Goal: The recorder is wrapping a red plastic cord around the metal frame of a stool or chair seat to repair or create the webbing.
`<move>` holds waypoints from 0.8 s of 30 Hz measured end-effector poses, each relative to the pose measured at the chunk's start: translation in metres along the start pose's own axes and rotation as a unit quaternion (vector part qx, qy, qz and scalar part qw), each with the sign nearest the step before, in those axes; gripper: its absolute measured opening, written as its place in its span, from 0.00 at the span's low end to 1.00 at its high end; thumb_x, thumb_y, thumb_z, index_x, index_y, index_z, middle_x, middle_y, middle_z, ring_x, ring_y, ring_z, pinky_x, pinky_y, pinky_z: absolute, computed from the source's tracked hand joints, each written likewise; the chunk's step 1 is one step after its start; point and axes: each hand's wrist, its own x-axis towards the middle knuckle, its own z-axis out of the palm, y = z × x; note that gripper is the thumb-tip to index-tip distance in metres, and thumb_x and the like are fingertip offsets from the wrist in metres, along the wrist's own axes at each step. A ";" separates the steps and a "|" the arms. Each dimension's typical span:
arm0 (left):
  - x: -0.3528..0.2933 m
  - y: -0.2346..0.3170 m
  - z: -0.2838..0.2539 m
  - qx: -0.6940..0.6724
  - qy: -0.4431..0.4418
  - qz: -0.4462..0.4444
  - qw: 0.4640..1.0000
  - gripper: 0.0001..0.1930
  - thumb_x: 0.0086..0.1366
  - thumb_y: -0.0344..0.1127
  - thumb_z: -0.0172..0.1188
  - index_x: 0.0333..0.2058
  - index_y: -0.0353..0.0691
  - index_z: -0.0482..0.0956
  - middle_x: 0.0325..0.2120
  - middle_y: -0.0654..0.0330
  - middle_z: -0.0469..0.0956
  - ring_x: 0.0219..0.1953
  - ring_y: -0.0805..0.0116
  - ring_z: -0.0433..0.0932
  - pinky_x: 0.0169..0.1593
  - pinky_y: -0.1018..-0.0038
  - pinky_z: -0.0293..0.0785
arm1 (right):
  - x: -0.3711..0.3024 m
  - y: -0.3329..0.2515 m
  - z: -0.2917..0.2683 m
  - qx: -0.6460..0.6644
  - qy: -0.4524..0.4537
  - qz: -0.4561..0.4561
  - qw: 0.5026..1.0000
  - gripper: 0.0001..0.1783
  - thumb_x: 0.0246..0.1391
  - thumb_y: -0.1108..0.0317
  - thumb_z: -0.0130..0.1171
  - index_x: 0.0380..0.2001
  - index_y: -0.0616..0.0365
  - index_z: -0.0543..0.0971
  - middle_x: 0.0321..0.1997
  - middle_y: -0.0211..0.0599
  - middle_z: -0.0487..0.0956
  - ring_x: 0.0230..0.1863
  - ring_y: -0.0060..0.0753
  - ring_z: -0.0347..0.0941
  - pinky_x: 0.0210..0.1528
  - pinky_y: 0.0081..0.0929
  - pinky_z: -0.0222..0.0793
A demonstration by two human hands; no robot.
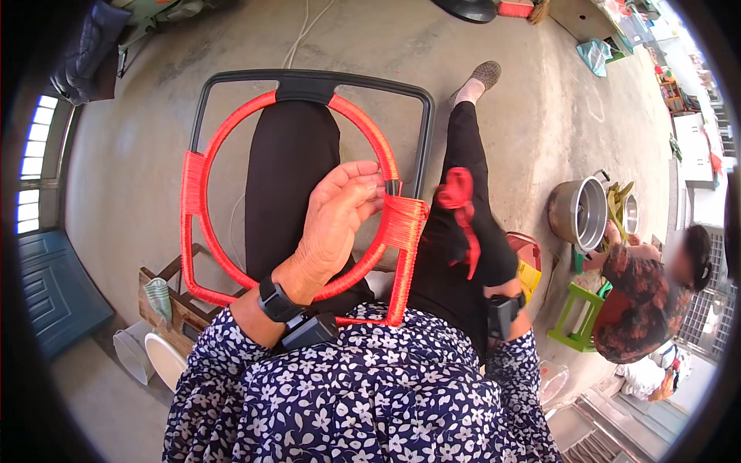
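Nearest the camera, a navy floral shirt (363,393) is seen, below black trousers (289,147) across whose left thigh the squarish frame (340,77) is laid. Inside it a ring (224,131) is set; most of the ring, the frame's lower edge and parts of its sides are wound in red cord, while the top bar and upper sides are left black. The left hand (333,212) is placed inside the ring, its fingers half-curled at the ring's right inner edge; whether a strand is pinched there cannot be told. The right hand (494,251) is shown only as a dark blur past the wrist, so its opening and any hold cannot be told. Beside it a blurred red bundle (457,193) is seen. The step in hand is judged to be the winding of the right-hand joint, above whose red band a small dark gap (392,187) is left uncovered. For the next turn, the cord would need to be passed through the ring and drawn tight.
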 end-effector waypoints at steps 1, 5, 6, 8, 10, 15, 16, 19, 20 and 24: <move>0.000 0.000 0.000 -0.009 -0.007 0.000 1.000 0.13 0.65 0.28 0.51 0.48 0.33 0.71 0.42 0.56 0.75 0.46 0.68 0.75 0.52 0.70 0.72 | 0.000 -0.002 0.015 -0.193 -0.101 -0.081 0.973 0.16 0.61 0.72 0.49 0.52 0.61 0.73 0.49 0.40 0.75 0.49 0.33 0.72 0.51 0.28 0.68; 0.002 -0.001 -0.002 -0.007 0.011 -0.009 1.000 0.13 0.64 0.27 0.51 0.47 0.33 0.71 0.42 0.57 0.75 0.44 0.69 0.75 0.51 0.70 0.72 | -0.003 -0.012 0.031 -0.327 -0.224 -0.076 0.915 0.17 0.61 0.69 0.49 0.52 0.61 0.72 0.51 0.41 0.74 0.49 0.33 0.73 0.52 0.27 0.68; 0.003 -0.001 -0.003 0.000 0.003 -0.006 1.000 0.13 0.64 0.26 0.51 0.47 0.34 0.71 0.41 0.58 0.75 0.44 0.70 0.75 0.51 0.71 0.72 | -0.004 -0.014 0.029 -0.199 -0.165 0.038 0.965 0.17 0.61 0.67 0.50 0.52 0.61 0.72 0.48 0.40 0.75 0.47 0.32 0.73 0.51 0.26 0.68; 0.002 -0.002 -0.004 0.005 -0.006 -0.003 1.000 0.13 0.64 0.25 0.52 0.47 0.35 0.71 0.41 0.60 0.76 0.44 0.71 0.75 0.51 0.71 0.72 | -0.005 -0.017 0.024 -0.067 -0.098 0.151 0.981 0.18 0.61 0.65 0.51 0.51 0.60 0.73 0.45 0.39 0.76 0.45 0.30 0.74 0.49 0.25 0.69; 0.002 -0.003 -0.004 0.044 0.009 -0.006 0.999 0.12 0.65 0.24 0.53 0.47 0.36 0.71 0.40 0.62 0.76 0.43 0.74 0.75 0.50 0.73 0.72 | -0.002 -0.017 0.021 0.219 0.083 0.181 0.955 0.15 0.58 0.64 0.53 0.44 0.61 0.76 0.39 0.36 0.77 0.38 0.25 0.74 0.41 0.23 0.70; 0.001 -0.005 -0.003 0.043 -0.001 0.010 0.999 0.11 0.66 0.26 0.53 0.47 0.36 0.72 0.39 0.61 0.78 0.42 0.75 0.76 0.48 0.74 0.73 | 0.006 -0.016 0.029 -0.011 -0.087 0.016 0.996 0.08 0.58 0.65 0.54 0.34 0.59 0.74 0.29 0.31 0.77 0.28 0.21 0.71 0.29 0.22 0.67; 0.002 -0.004 -0.003 0.035 -0.006 0.002 0.999 0.11 0.66 0.26 0.54 0.47 0.37 0.72 0.40 0.63 0.76 0.42 0.75 0.75 0.49 0.74 0.73 | 0.005 -0.017 0.030 -0.043 -0.114 0.132 0.984 0.09 0.58 0.65 0.54 0.35 0.59 0.75 0.28 0.30 0.77 0.28 0.22 0.72 0.31 0.21 0.67; 0.003 -0.005 -0.003 0.030 -0.005 0.000 1.000 0.11 0.66 0.26 0.53 0.47 0.37 0.72 0.40 0.62 0.76 0.43 0.74 0.75 0.49 0.74 0.73 | 0.003 -0.017 0.036 -0.105 -0.113 0.227 0.962 0.11 0.58 0.64 0.54 0.39 0.60 0.75 0.28 0.30 0.77 0.29 0.23 0.73 0.35 0.21 0.69; 0.003 -0.005 -0.004 0.027 -0.007 0.004 1.000 0.11 0.66 0.26 0.53 0.47 0.37 0.72 0.40 0.62 0.76 0.43 0.74 0.75 0.49 0.74 0.73 | 0.002 -0.018 0.037 -0.112 -0.117 0.190 0.968 0.13 0.58 0.64 0.54 0.42 0.60 0.75 0.30 0.30 0.78 0.31 0.24 0.74 0.38 0.20 0.70; 0.003 -0.008 -0.004 0.037 -0.001 0.012 0.999 0.10 0.67 0.27 0.53 0.46 0.36 0.72 0.39 0.60 0.78 0.41 0.74 0.77 0.48 0.74 0.74 | 0.002 -0.027 0.042 0.198 0.077 0.168 0.962 0.16 0.59 0.63 0.53 0.47 0.61 0.74 0.40 0.34 0.79 0.38 0.25 0.75 0.41 0.22 0.72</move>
